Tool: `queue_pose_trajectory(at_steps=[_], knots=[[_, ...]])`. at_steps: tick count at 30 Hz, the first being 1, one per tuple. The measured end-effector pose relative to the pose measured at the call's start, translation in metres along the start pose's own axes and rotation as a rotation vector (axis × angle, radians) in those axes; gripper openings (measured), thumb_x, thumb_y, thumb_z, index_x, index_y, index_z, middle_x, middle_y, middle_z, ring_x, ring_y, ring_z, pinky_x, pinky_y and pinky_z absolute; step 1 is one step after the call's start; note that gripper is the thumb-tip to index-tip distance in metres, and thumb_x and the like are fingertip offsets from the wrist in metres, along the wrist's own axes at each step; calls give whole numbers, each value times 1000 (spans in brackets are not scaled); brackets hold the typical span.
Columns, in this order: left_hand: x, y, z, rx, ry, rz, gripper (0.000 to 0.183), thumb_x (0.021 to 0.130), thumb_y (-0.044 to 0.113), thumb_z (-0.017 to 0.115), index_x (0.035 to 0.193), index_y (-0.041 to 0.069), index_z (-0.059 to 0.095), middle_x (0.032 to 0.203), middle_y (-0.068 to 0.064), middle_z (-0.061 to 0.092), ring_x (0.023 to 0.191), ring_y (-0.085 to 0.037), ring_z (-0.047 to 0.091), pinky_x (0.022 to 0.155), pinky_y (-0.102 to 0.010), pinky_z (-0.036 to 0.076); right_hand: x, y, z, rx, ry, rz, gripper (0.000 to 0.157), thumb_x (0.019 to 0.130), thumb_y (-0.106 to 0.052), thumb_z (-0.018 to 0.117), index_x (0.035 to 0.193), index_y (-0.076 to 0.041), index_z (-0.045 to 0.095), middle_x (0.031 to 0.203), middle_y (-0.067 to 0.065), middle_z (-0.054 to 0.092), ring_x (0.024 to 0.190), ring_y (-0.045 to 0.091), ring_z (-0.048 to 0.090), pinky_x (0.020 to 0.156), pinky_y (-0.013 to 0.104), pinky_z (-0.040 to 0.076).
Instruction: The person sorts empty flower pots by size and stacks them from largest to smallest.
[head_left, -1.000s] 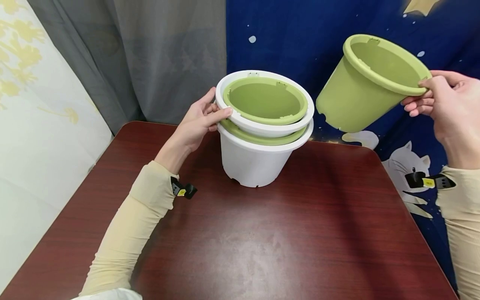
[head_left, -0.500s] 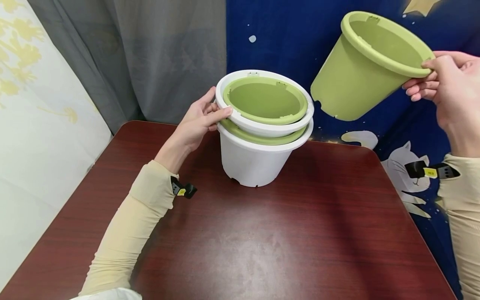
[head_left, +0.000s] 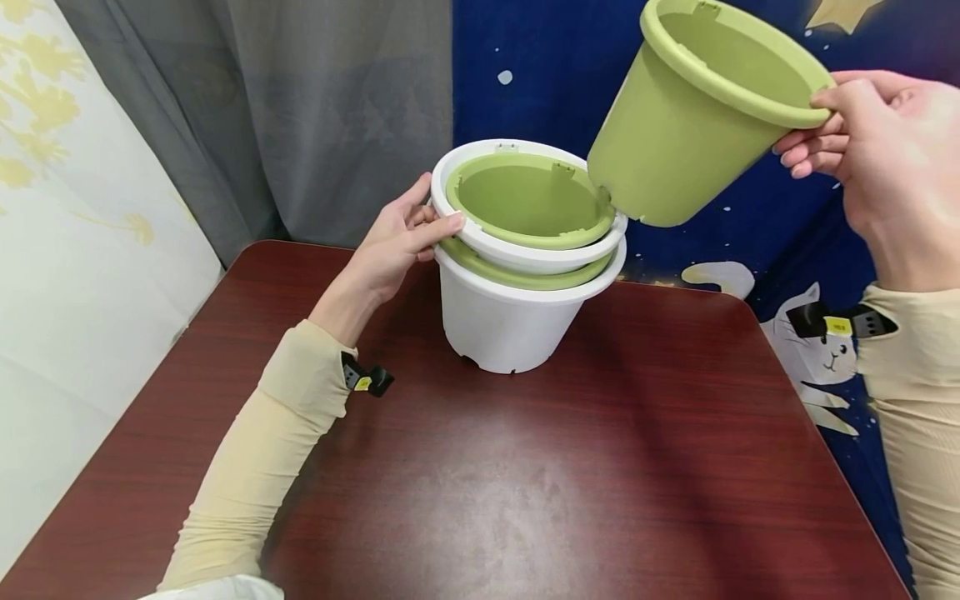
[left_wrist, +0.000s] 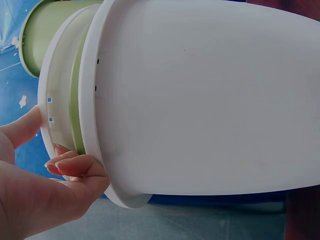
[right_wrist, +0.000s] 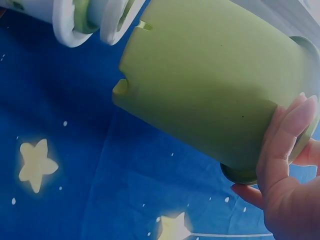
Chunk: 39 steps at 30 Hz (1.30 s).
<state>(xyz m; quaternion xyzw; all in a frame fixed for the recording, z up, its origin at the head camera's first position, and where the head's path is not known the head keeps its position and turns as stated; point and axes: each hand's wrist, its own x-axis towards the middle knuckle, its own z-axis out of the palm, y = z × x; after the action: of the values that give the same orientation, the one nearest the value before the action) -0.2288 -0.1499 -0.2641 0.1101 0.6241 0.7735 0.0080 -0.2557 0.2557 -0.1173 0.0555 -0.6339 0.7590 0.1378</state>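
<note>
A green flowerpot (head_left: 675,125) is held tilted in the air by my right hand (head_left: 892,142), thumb and fingers pinching its rim. Its notched base overlaps the right edge of the pot stack in the head view; the right wrist view shows the base close beside the white rims. Nested pots stand on the table, white and green alternating: a white pot (head_left: 510,325) at the bottom, a green rim (head_left: 525,277) above it, an upper white pot (head_left: 517,258), and an inner green pot (head_left: 532,200) on top. My left hand (head_left: 393,242) pinches the upper white rim at its left side.
The dark red wooden table (head_left: 465,467) stretches toward me. A grey curtain (head_left: 352,108) and a blue curtain (head_left: 540,50) with stars and a cat print hang behind it. White patterned cloth (head_left: 90,275) lies along the left side.
My right hand has raised the green flowerpot and carried it leftward, bringing its base up to the stack's right edge. My left hand and the stack have stayed put.
</note>
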Motion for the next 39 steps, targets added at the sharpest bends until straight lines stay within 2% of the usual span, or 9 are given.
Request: queue_pose_trajectory(at_steps=[12, 23, 28, 39], knots=[[1, -1, 1, 7, -7, 8, 86, 94, 6, 69, 162, 12, 16, 82, -2, 55, 71, -11, 46, 55, -19, 30, -4, 0, 30, -1, -75, -41, 13, 94, 4, 62, 106, 6, 62, 70, 21, 69, 48, 26, 67, 48, 29, 55], [1, 0, 1, 22, 2, 0, 87, 95, 7, 70, 162, 12, 15, 82, -2, 55, 72, -11, 47, 56, -19, 30, -7, 4, 56, 62, -125, -5, 16, 92, 7, 62, 108, 7, 61, 71, 22, 70, 49, 28, 68, 49, 32, 56], [1, 0, 1, 13, 2, 2, 87, 95, 6, 69, 162, 12, 15, 82, -2, 56, 71, -11, 47, 56, -19, 30, -8, 11, 64, 41, -166, -4, 18, 92, 5, 63, 110, 8, 63, 75, 21, 70, 51, 27, 69, 50, 31, 56], [1, -1, 4, 13, -2, 7, 87, 94, 6, 69, 162, 12, 15, 82, -2, 56, 72, -11, 47, 56, -19, 30, -9, 23, 73, -7, -202, 52, 21, 92, 4, 62, 113, 7, 59, 69, 22, 69, 49, 27, 68, 49, 31, 56]])
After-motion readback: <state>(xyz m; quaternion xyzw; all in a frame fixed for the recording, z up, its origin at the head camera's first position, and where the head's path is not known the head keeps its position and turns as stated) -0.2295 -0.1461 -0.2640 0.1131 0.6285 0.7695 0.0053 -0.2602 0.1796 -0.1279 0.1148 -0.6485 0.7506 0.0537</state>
